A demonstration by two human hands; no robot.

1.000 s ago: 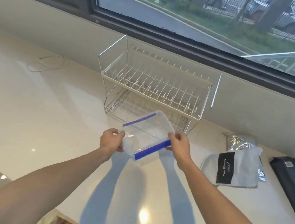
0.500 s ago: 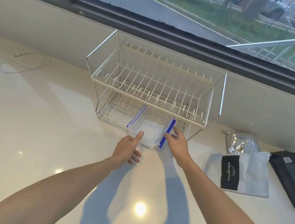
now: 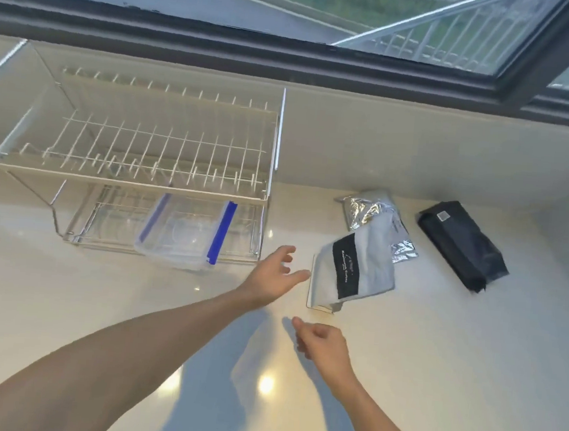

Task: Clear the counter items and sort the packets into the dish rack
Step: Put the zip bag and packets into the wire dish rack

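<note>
A white two-tier wire dish rack (image 3: 131,181) stands on the counter at the left. A clear plastic container with blue clips (image 3: 185,232) rests in its lower tier, sticking out a little at the front. To the right lie a grey packet with a black label (image 3: 354,269), a crinkled silver foil packet (image 3: 368,209) partly under it, and a black packet (image 3: 463,244). My left hand (image 3: 272,276) is open, fingers spread, just left of the grey packet and apart from it. My right hand (image 3: 321,344) hovers below that packet, fingers loosely curled, holding nothing.
The pale glossy counter (image 3: 62,299) runs up to a low backsplash under a dark-framed window (image 3: 324,57). The black packet lies nearest the right-hand corner of the counter.
Both hands have let go of the clear container, which now sits in the rack's lower tier. They have moved right toward the grey packet, and the view has swung right.
</note>
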